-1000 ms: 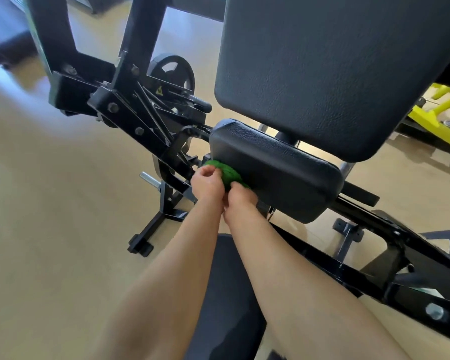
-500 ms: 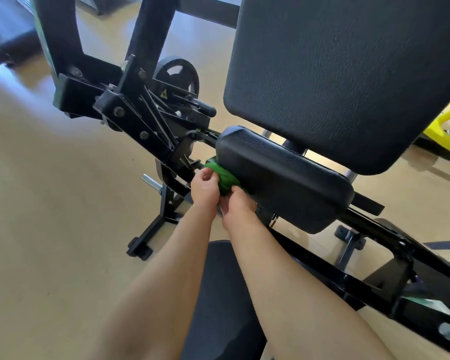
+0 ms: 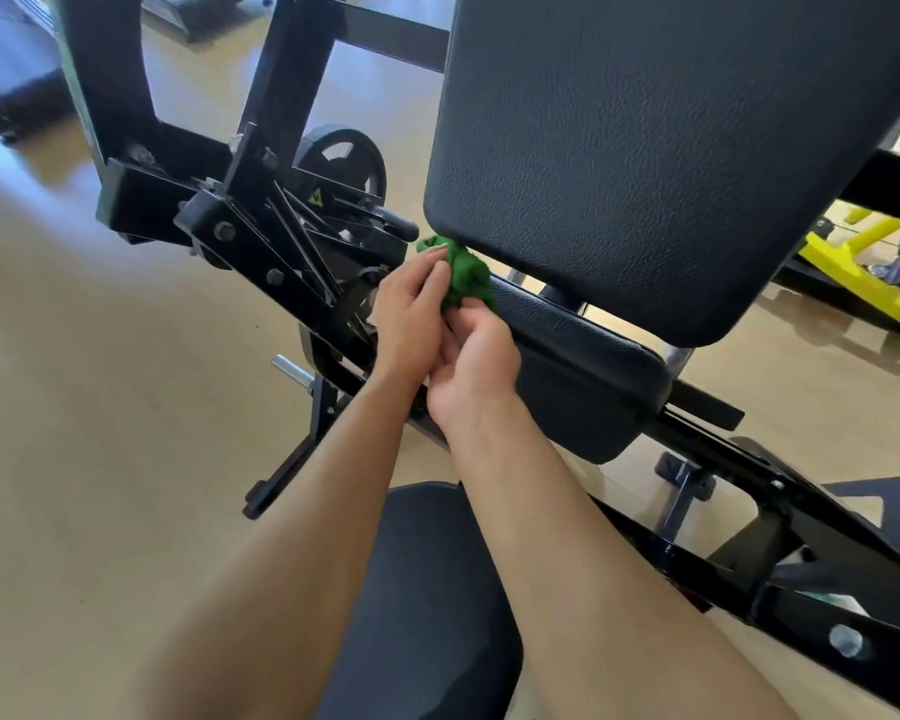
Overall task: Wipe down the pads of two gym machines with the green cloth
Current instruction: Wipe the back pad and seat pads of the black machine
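both hands bunching green cloth [image 3: 466,275] at near-left corner of back pad [image 3: 671,148]. left hand [image 3: 411,314] fingers flat on it, right hand [image 3: 476,366] pinching. guess: regripping mid-wipe, next spread cloth, sweep back pad.

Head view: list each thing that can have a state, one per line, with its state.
green cloth: bunched up, held in both hands at the left end of the lower pad.
left hand: fingers on the cloth.
right hand: pinching the cloth.
lower pad: the cloth covers its left end.
large back pad: tilted, above the lower pad.
weight plate: loaded on the machine.
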Available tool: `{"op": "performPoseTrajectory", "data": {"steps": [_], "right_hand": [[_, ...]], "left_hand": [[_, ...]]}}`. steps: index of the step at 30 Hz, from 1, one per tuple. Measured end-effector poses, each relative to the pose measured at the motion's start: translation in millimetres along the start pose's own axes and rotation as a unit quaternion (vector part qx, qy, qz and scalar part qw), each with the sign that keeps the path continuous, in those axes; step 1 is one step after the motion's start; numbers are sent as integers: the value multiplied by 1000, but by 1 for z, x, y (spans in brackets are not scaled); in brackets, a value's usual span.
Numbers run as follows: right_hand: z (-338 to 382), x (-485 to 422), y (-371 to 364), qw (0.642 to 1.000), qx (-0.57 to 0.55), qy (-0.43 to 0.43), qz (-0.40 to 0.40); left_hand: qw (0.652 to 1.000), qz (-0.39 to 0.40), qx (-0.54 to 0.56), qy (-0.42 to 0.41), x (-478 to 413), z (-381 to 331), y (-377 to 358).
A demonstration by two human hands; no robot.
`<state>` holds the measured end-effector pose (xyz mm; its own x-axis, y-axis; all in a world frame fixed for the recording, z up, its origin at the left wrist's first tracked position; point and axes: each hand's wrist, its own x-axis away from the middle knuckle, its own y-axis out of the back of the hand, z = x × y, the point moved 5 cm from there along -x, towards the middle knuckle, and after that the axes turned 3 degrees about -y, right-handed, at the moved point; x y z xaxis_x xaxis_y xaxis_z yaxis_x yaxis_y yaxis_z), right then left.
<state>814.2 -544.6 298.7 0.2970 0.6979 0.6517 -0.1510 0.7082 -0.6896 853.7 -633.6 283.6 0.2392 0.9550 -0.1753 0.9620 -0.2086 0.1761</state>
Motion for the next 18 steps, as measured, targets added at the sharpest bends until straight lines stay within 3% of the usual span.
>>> {"op": "performPoseTrajectory", "data": {"steps": [3,6,11,15,18], "right_hand": [[9,9,23,995,61,34,-65],[11,12,49,976,158,10,-149],[-1,3,80,964,193,-63,-172],[-9,-5,102,956,212,-83,-183],[-14,-15,122,954,208,-91,-195]], "left_hand": [[978,14,-176,-111,0,0,-10],[972,3,-205,-116,-8,-8,-7],[996,8,-18,91,-30,18,0],[951,-85,112,277,-19,71,7],[914,-78,165,362,13,104,-2]]}}
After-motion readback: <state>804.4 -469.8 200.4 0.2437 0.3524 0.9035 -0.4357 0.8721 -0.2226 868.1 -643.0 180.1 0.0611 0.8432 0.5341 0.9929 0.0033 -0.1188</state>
